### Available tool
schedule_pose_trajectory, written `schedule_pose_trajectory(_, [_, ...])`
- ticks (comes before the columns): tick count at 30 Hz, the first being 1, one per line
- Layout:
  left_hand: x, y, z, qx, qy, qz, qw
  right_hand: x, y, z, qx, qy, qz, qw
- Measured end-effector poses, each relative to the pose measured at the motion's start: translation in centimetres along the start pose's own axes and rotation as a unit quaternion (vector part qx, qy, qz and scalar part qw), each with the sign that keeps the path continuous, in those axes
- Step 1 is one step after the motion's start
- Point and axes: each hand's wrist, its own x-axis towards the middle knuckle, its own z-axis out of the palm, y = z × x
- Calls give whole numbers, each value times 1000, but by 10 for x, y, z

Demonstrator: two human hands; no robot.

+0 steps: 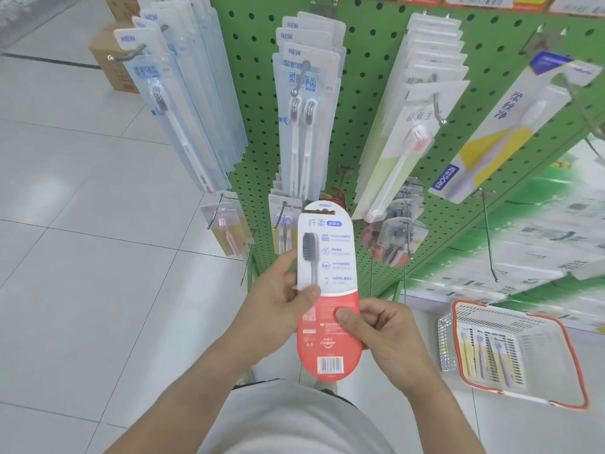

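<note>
I hold a white and red toothbrush pack (328,253) upright in front of me, its back side with a barcode facing me. My left hand (278,303) grips its left edge, thumb on the front near the middle. My right hand (383,329) pinches the red lower part from the right, thumb on the face. The pack's top sits just below the lower hooks of the green pegboard rack (366,77).
Rows of toothbrush packs (307,103) hang on metal hooks across the rack. A white basket with orange rim (571,348) holding toothbrush packs stands on the floor at the right. Cardboard boxes (108,60) sit at the far left on the white tiled floor.
</note>
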Motion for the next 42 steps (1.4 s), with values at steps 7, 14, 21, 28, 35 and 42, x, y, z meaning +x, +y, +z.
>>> schedule_pose_trajectory(7, [-2,-6,7,-19,18,-14,1000,-4,5,-14,14,-49,-14,999])
schedule_pose_trajectory(14, [-2,-10,13,-35,28,-34,998,-7,13,-23,13,-51,-10,999])
schedule_pose_trajectory(21, [-1,-18,17,0,42,-23,999,-4,13,-22,21,167,0,986])
schedule_pose_trajectory(28, [-2,-23,30,92,-11,21,995,-4,1,-17,-20,167,-73,983])
schedule_pose_trajectory(35, [-3,-39,43,299,-43,116,946,-7,11,-7,-92,173,-69,978])
schedule_pose_trajectory(42, [13,-34,49,292,-91,74,949,1,18,-42,-190,240,-98,947])
